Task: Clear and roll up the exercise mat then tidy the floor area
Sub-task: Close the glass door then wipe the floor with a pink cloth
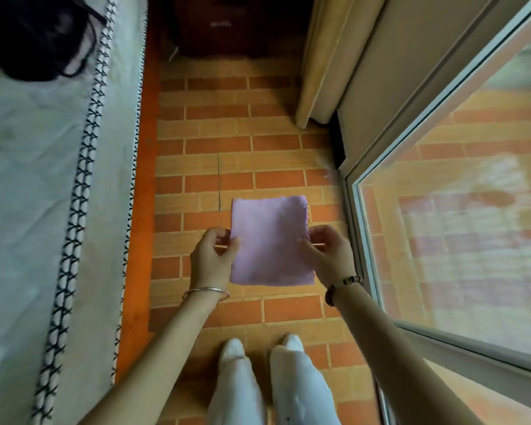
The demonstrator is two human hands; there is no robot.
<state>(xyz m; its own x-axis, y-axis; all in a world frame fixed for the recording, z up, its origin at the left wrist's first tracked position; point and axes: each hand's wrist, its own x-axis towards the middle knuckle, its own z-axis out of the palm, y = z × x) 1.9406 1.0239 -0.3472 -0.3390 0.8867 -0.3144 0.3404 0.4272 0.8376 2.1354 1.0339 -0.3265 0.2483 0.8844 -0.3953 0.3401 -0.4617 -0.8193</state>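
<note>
head: one view | steep downward look | close over floor (227, 124) | bed (28, 179) left

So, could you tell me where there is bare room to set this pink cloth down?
The tiled floor is bare between the bed and the glass door, up to the dark cabinet. The bed is free nearer than the black bag. It is narrow by the curtain and crowded at the feet.

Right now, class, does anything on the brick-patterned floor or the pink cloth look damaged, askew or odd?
One thing: a thin dark line cuts straight across the orange brick-patterned floor, ignoring the brick joints, like a seam or crack. The pink square cloth, pinched by the left hand and right hand, looks neat.
</note>
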